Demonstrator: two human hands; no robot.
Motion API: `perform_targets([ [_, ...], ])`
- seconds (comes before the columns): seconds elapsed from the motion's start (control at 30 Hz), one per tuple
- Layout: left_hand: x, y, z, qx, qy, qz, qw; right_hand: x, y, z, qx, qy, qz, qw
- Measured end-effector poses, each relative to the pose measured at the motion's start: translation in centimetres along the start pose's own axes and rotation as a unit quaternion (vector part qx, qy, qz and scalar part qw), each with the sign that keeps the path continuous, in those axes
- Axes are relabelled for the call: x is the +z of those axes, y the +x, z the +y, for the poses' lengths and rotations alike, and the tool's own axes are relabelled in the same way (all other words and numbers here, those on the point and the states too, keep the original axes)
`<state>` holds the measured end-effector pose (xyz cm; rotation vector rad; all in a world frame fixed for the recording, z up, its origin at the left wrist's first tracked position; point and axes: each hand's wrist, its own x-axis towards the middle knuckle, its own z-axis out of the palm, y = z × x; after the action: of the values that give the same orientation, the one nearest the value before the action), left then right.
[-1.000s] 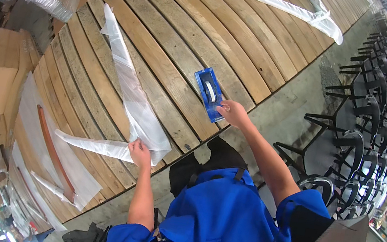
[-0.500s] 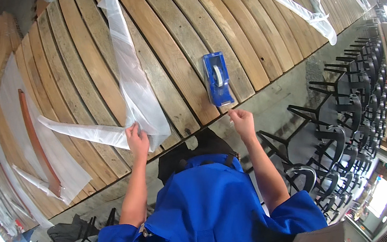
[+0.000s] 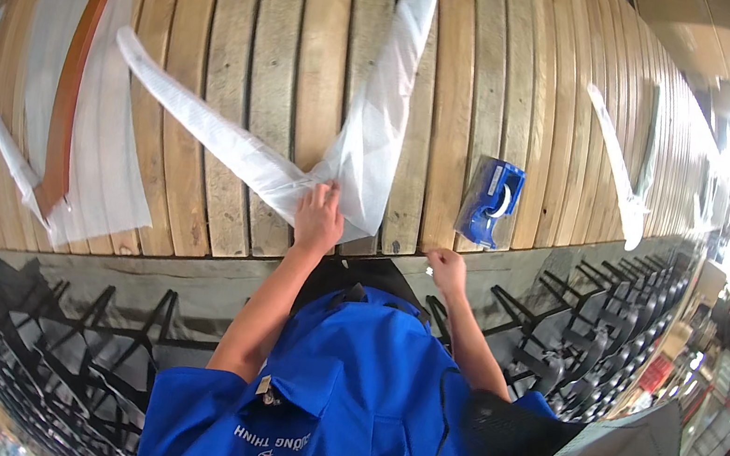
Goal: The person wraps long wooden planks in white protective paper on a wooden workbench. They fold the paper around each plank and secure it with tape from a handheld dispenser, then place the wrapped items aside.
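Note:
A V-shaped piece wrapped in thin white foam sheet (image 3: 367, 148) lies on the slatted wooden table, its corner toward me. My left hand (image 3: 319, 217) grips that corner, fingers bent and pressed together on the wrap where the two arms meet. Just off the table's near edge, my right hand (image 3: 446, 270) is closed in a pinch. A small pale bit shows at its fingertips, apparently a piece of clear tape. A blue tape dispenser (image 3: 490, 204) with a roll in it rests on the slats, beyond and right of my right hand.
At the left, a reddish-brown curved wooden part (image 3: 75, 81) lies on a spread white foam sheet (image 3: 115, 162). Another wrapped piece (image 3: 618, 162) is farther right on the table (image 3: 325, 52). Rows of black chairs (image 3: 598, 310) stand on the floor along the near edge.
The view has swung round. My right hand has drawn away from the dispenser's end, still pinched. The left hand stays on the wrapped corner.

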<state>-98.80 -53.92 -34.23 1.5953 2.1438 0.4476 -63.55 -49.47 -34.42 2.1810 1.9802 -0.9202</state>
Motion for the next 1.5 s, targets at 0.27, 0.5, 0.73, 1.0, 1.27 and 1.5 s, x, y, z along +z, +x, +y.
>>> perform_targets([
  [0.27, 0.7, -0.9, -1.3, 0.020, -0.046, 0.020, 0.999, 2.4, 4.8, -35.7, -0.141, -0.154, -0.131, 0.969],
  [0.5, 0.3, -1.4, -1.8, 0.025, -0.076, 0.068, 0.995, 6.3, 9.9, -38.0, -0.130, -0.453, -0.235, 0.850],
  [0.73, 0.9, -1.2, -1.8, 0.033, -0.092, 0.055, 0.994, 2.1, 7.7, -36.4, -0.056, -0.419, -0.239, 0.874],
  [1.0, -2.1, -0.2, -3.7, 0.060, -0.231, -0.033, 0.971, 0.7, 9.3, -29.0, -0.063, -0.316, -0.238, 0.916],
  [1.27, -6.8, 2.6, -14.4, -0.241, -0.233, 0.343, 0.878, -7.1, 16.5, -27.5, 0.024, -0.018, -0.100, 0.995],
  [1.5, -12.7, 16.5, -8.1, -0.387, -0.454, 0.121, 0.793, -3.7, 22.2, -36.9, 0.152, 0.066, 0.029, 0.986],
])
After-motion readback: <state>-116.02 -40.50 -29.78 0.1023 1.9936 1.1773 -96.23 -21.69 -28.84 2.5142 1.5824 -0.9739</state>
